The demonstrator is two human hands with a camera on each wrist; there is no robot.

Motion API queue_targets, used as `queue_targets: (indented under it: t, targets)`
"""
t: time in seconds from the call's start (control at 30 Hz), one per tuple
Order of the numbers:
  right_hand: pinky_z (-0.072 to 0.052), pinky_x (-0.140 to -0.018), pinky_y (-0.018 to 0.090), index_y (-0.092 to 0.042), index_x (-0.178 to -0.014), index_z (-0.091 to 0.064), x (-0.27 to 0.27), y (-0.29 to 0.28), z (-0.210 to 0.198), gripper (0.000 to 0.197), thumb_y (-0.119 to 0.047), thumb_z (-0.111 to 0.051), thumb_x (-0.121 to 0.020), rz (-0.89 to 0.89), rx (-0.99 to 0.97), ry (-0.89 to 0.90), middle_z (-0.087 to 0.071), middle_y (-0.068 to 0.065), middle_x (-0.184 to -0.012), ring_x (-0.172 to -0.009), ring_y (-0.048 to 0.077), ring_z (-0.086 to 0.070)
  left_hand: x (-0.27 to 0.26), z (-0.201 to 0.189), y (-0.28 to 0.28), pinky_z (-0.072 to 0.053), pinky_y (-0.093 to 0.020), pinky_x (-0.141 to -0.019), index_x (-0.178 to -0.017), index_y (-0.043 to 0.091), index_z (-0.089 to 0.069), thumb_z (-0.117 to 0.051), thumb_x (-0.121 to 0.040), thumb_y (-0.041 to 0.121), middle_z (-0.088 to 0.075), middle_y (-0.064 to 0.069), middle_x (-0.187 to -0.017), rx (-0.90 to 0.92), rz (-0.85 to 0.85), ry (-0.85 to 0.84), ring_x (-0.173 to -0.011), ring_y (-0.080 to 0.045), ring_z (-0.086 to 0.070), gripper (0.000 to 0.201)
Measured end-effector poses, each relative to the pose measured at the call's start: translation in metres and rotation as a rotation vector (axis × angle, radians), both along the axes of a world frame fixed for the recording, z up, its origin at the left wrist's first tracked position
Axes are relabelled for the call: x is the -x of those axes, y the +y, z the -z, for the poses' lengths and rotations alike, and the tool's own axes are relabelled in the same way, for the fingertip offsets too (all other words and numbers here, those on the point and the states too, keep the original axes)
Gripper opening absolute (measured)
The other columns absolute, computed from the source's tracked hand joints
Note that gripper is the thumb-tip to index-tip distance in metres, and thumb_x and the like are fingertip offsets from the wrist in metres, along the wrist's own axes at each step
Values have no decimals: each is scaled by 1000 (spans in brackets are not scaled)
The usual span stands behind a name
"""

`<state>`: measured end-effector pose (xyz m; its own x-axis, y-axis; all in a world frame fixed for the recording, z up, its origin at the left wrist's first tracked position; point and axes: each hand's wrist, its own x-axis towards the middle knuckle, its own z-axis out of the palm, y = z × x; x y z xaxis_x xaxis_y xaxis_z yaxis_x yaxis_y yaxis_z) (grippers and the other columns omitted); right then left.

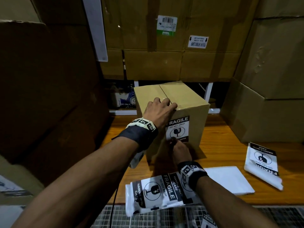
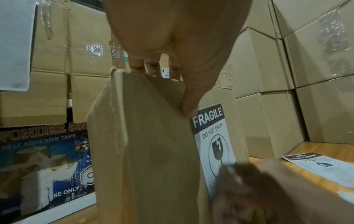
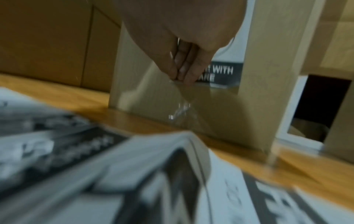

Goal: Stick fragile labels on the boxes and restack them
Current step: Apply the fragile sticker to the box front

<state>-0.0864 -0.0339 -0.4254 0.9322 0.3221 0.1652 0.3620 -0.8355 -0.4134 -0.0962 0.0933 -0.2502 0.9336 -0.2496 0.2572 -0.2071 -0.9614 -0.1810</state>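
A small sealed cardboard box stands on the wooden table. On its front face is a black and white fragile label. My left hand holds the box's top near corner, fingers curled on the lid and thumb down the front edge beside the label. My right hand presses the label's lower edge with straight fingers held together; in the right wrist view the fingertips lie on the label's bottom strip. That hand hides the label's lower left part.
A stack of fragile labels lies at the table's front edge, another stack at the right, a white backing sheet between them. Large cartons wall in the back, left and right. A tape box sits behind on the left.
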Motion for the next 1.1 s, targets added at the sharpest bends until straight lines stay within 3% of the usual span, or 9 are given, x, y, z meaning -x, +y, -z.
queue_targets:
  t: [0.27, 0.4, 0.47, 0.63, 0.73, 0.83, 0.93, 1.0, 1.1]
  targets:
    - [-50, -98, 40, -5, -123, -60, -8, -7, -14, 29, -2, -45, -98, -17, 260, 96, -59, 14, -126, -113, 33, -59, -4, 0, 2, -45, -46, -87, -139, 24, -39, -43, -104, 38, -47, -12, -134, -8, -3, 16, -114, -35, -49, 39]
    - [-54, -90, 36, -13, -107, -72, -16, -24, -25, 19, -9, -62, -91, -77, 220, 17, -67, 9, -111, -104, 27, -64, -2, 0, 2, -46, -46, -88, -140, 24, -38, -47, -103, 36, -46, -12, -133, -25, -7, 19, -114, -36, -49, 40]
    - [-51, -88, 32, -14, -106, -70, -19, -41, -28, 16, -13, -60, -94, 0, 210, -4, -66, 7, -109, -103, 25, -62, -3, 0, 2, -46, -46, -87, -139, 25, -38, -49, -102, 37, -47, -11, -132, -21, -2, 9, -113, -35, -49, 40]
    - [-55, -79, 39, -16, -101, -67, -32, -90, -38, 14, -20, -56, -94, 273, 128, 41, -67, 13, -104, -93, 32, -63, -1, -2, 1, -45, -45, -89, -140, 23, -40, -41, -104, 41, -47, -12, -134, -1, -2, 10, -115, -35, -49, 40]
    - [-52, -83, 42, -14, -102, -61, -35, -102, -55, 11, -18, -62, -92, 314, -43, -128, -61, 10, -105, -95, 28, -59, 2, 0, 1, -44, -44, -91, -141, 23, -38, -45, -103, 39, -47, -12, -136, -11, -2, -2, -117, -34, -48, 42]
    - [-46, -91, 39, -13, -121, -48, -33, -101, -83, 50, -11, -76, -80, 290, -273, -384, -46, 14, -121, -111, 31, -49, 8, 3, 3, -42, -43, -95, -142, 22, -38, -52, -100, 35, -46, -10, -138, 8, -5, -26, -120, -31, -46, 45]
    - [-44, -98, 43, -32, -141, -32, -35, -96, -110, 91, -11, -85, -70, 185, -281, -377, -27, 11, -140, -127, 36, -36, 16, 8, 8, -35, -47, -105, -146, 23, -34, -60, -96, 30, -39, -7, -149, -19, 7, -43, -131, -29, -38, 57]
    - [-42, -105, 52, -38, -143, -34, -39, -94, -121, 94, -15, -87, -70, 98, -121, -290, -17, 5, -147, -134, 39, -30, 25, 18, 18, -30, -53, -109, -149, 26, -27, -66, -91, 30, -28, -8, -154, -13, -57, -55, -138, -32, -27, 70]
    - [-40, -110, 53, -34, -145, -39, -42, -89, -126, 89, -16, -87, -71, 20, -27, -168, -13, 2, -153, -137, 36, -34, 42, 38, 31, -39, -56, -102, -144, 35, -23, -79, -78, 32, -16, -10, -150, 159, -262, -132, -133, -38, -22, 86]
